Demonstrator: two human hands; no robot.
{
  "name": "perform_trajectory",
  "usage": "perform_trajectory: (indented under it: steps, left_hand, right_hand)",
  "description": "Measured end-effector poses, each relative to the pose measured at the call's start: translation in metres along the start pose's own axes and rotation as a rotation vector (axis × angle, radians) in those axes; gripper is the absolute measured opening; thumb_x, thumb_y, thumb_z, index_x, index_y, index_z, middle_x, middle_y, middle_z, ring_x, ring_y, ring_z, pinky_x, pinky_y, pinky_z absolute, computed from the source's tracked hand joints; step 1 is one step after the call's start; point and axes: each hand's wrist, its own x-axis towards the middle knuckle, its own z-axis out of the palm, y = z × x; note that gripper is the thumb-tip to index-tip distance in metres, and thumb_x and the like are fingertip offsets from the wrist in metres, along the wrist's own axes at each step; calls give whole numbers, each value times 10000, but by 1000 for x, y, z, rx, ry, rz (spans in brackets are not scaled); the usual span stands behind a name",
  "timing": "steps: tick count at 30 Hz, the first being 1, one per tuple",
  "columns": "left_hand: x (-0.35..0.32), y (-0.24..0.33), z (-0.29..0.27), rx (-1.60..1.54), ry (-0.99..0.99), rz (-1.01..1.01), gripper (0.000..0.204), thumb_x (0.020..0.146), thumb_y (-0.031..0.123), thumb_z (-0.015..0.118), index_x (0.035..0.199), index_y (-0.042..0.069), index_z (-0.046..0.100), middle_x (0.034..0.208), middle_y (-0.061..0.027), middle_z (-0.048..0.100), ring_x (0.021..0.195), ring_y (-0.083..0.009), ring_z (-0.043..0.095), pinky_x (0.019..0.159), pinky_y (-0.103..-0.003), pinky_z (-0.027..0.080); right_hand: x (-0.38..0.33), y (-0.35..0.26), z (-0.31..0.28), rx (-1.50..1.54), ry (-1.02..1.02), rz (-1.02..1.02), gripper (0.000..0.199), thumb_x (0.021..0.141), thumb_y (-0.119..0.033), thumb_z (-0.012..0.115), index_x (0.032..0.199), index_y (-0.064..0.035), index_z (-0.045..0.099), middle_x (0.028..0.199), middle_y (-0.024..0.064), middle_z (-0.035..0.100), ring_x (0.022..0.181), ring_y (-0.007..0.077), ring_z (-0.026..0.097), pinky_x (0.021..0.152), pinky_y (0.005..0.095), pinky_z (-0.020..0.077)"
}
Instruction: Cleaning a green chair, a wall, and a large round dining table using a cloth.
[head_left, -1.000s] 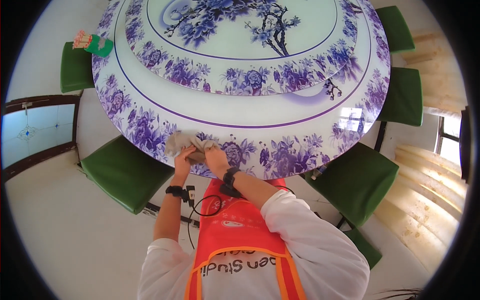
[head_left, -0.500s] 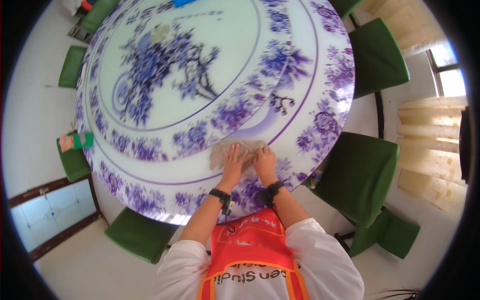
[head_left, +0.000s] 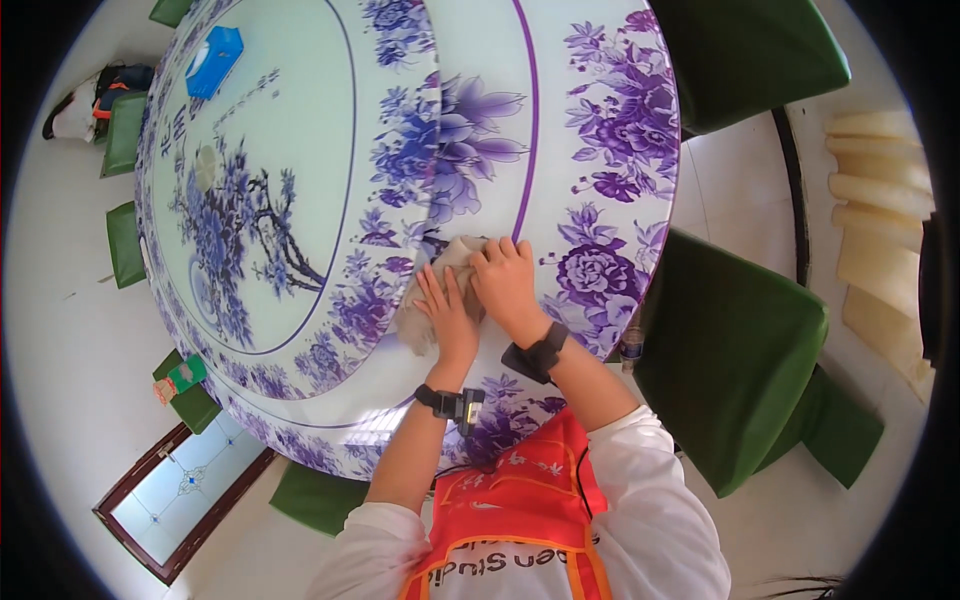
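Note:
A crumpled grey-beige cloth (head_left: 417,325) lies on the white round table (head_left: 480,40) with purple flowers, against the edge of the raised round turntable (head_left: 290,120). My left hand (head_left: 448,315) rests on the cloth, its fingers stretched out and slightly spread. Close beside it, my right hand (head_left: 508,285) has its fingers bent over the cloth's right part and grips it. Some of the cloth is hidden beneath both hands. Dark straps with small devices circle both wrists.
On the turntable stand a blue tissue box (head_left: 214,62) and a small pale round object (head_left: 206,168). Green-covered chairs (head_left: 735,350) surround the table. A bottle (head_left: 631,345) is by the right chair; a green packet (head_left: 180,375) is at the left edge.
My view has turned to the right, so the table appears shifted left. Both hands and the cloth have moved along the turntable's edge, farther right around the table. The cloth is more bunched.

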Motion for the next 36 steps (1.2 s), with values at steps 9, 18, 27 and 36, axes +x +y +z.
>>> perform_trajectory:
  steps: [9, 18, 27, 36]
  left_hand:
    - [79, 71, 20, -22, 60, 328, 558, 724, -33, 462, 1264, 51, 347, 1370, -203, 173, 1279, -375, 117, 963, -603, 77]
    - [-7, 109, 64, -169, 115, 648, 501, 708, -14, 474, 1199, 76, 438, 1342, -174, 261, 1262, -325, 214, 963, -564, 175]
    - [-197, -102, 5, -56, 47, 474, 493, 736, 50, 461, 1223, 117, 413, 1347, -94, 282, 1276, -229, 211, 1010, -473, 186]
    - [-365, -337, -37, -180, 109, -127, 484, 761, 38, 452, 1236, 123, 407, 1389, -73, 211, 1290, -241, 176, 1017, -498, 151]
  right_hand:
    - [40, 84, -44, -233, 139, 83, 68, 635, -122, 533, 683, -98, 575, 710, 66, 532, 724, 226, 500, 654, 363, 344]
    - [-76, 95, -95, -261, 200, 346, 46, 653, -62, 529, 688, -59, 558, 701, 95, 546, 697, 296, 500, 611, 388, 419]
    - [-226, -100, 2, -148, -161, 261, 127, 647, -106, 565, 761, -52, 560, 769, 156, 550, 758, 324, 516, 654, 412, 422]
    - [-312, -329, 148, -100, -483, -269, 143, 643, -125, 576, 749, -33, 550, 795, 136, 563, 820, 305, 523, 711, 383, 441]
